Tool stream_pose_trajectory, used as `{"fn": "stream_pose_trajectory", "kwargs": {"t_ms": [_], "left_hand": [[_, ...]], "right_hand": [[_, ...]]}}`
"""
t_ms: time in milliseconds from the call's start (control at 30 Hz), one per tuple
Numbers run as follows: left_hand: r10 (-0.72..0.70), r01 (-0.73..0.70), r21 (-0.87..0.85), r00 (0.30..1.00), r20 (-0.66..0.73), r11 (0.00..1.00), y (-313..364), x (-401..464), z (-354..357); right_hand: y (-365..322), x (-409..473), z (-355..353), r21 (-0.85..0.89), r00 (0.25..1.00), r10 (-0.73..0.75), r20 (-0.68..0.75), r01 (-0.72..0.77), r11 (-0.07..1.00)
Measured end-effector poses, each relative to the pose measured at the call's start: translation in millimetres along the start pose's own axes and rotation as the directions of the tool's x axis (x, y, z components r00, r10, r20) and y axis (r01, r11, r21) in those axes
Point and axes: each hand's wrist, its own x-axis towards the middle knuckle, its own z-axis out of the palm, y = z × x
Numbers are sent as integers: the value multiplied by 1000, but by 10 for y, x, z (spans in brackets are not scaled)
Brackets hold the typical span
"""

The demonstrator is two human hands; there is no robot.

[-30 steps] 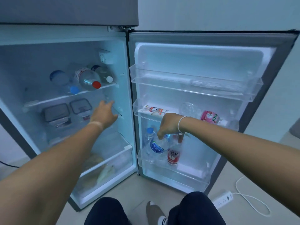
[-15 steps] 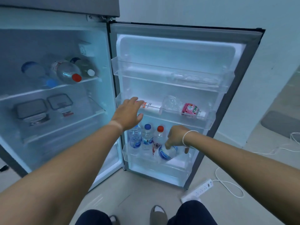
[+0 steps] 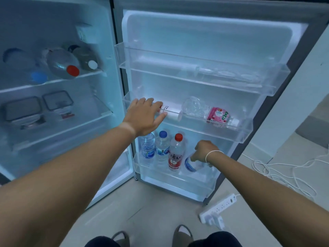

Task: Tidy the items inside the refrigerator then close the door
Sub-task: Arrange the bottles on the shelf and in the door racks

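Floor: we see a white power strip [image 3: 219, 208] lying near the bottom right | loose white cable [image 3: 283, 168] coiled on the tiles further right | grey mat [image 3: 315, 129] at the right edge | pale wall [image 3: 292, 107] above it.

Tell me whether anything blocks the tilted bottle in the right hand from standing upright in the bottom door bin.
Nothing visible does. The right hand has its grip on the tilted bottle, which leans just right of the red-capped bottle. The bottom door bin looks bare to the right of it, so there seems room to stand it.
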Motion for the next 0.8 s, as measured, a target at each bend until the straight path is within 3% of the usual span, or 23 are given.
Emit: {"fn": "stream_pose_trajectory", "kwargs": {"t_ms": [333,567,700,800], "left_hand": [[106,-103,-65,994,37,993,-113,153,-21],[110,-107,-95,994,25,990,-117,127,-5],[98,-93,-112,995,34,989,-112,130,-25],[90,-84,-109,995,49,990,-103,132,-27]], "right_hand": [[-6,491,215,111,999,41,-35,-37,993],[18,602,357,271,990,52,-132,-14,962],[45,561,352,447,991,28,-129,33,894],[55,469,334,405,992,11,-124,41,913]]}}
